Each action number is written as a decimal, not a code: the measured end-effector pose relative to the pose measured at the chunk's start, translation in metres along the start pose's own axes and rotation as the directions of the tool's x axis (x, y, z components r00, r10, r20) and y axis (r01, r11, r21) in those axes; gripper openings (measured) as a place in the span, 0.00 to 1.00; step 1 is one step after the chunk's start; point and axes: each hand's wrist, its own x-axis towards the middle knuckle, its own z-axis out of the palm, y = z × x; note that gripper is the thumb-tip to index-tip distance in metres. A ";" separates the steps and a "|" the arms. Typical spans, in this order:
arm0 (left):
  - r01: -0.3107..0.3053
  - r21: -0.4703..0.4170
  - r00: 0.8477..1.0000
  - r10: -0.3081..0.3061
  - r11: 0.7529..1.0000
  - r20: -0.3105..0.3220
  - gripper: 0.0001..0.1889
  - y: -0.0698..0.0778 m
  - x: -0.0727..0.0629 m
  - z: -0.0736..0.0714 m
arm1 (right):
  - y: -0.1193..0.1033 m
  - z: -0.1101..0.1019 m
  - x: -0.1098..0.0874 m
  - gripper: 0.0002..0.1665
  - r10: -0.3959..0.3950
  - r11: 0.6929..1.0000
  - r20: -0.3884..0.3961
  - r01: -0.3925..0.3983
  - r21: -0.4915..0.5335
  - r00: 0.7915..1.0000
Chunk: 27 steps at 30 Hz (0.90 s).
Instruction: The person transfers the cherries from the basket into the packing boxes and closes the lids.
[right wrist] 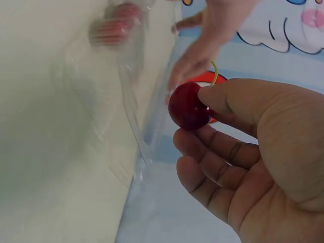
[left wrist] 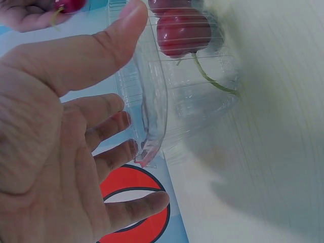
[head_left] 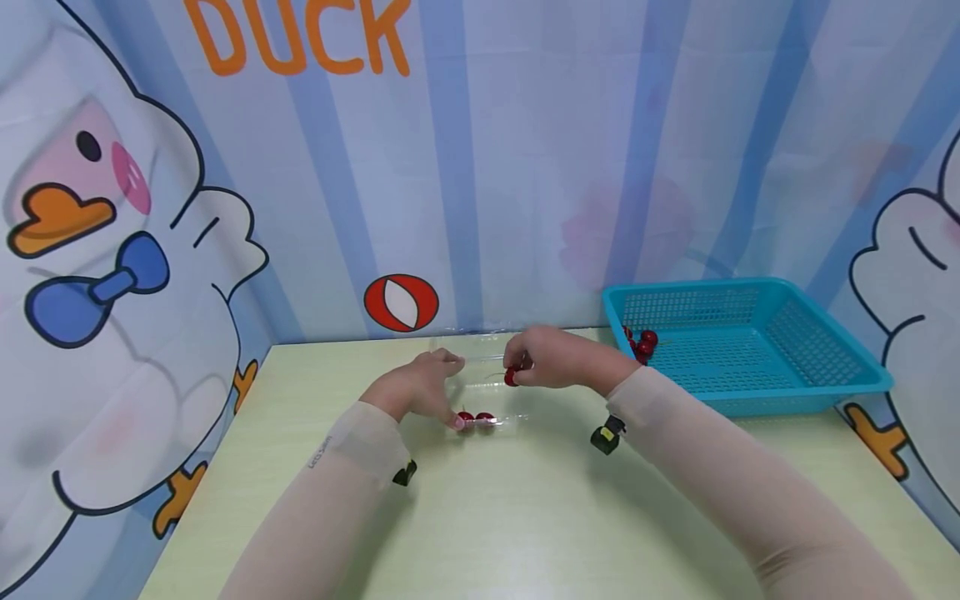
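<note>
A clear plastic container [left wrist: 154, 109] stands on the table with cherries [head_left: 484, 419] in its near side. In the left wrist view, one cherry [left wrist: 183, 33] shows a green stem through the clear wall. My left hand [head_left: 420, 385] is at the container's left end, its thumb by the near corner and its fingers fairly straight along the end wall. Above the container, my right hand [head_left: 557, 358] pinches a dark red cherry [right wrist: 187, 106] between thumb and fingers. That cherry's stem points up past the thumb in the right wrist view.
On the right of the table stands a blue perforated plastic basket [head_left: 787, 403], with several cherries [head_left: 645, 343] at its left end. A printed curtain [head_left: 510, 167] with ducks hangs directly behind the table [head_left: 510, 525]. Both wrists wear small dark cameras.
</note>
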 end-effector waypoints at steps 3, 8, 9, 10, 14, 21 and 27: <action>0.008 -0.001 1.000 -0.008 1.000 0.002 0.58 0.000 -0.001 -0.001 | -0.006 0.011 0.010 0.08 -0.002 1.000 0.031 0.003 -0.027 1.000; 0.005 0.000 1.000 -0.005 1.000 -0.004 0.58 0.000 -0.002 -0.001 | -0.016 0.025 0.022 0.06 -0.006 0.996 0.080 0.013 -0.088 0.997; 0.002 0.005 1.000 -0.002 1.000 -0.005 0.58 0.000 -0.002 -0.001 | -0.018 0.027 0.023 0.06 -0.007 0.995 0.091 0.015 -0.098 0.996; 0.000 0.007 1.000 0.000 1.000 -0.006 0.58 0.000 -0.003 -0.001 | -0.018 0.029 0.024 0.06 -0.005 0.994 0.101 0.015 -0.106 0.995; -0.008 0.016 1.000 0.008 1.000 -0.006 0.58 0.001 -0.004 -0.001 | -0.020 0.033 0.027 0.06 -0.013 0.991 0.133 0.030 -0.130 0.991; -0.011 0.008 1.000 0.011 1.000 -0.011 0.58 0.002 -0.005 -0.001 | -0.020 0.034 0.033 0.09 -0.018 0.988 0.198 0.048 -0.146 0.980; -0.015 0.003 1.000 0.015 1.000 -0.009 0.58 0.001 -0.004 -0.001 | -0.020 0.037 0.037 0.11 0.024 0.980 0.225 0.022 -0.197 0.974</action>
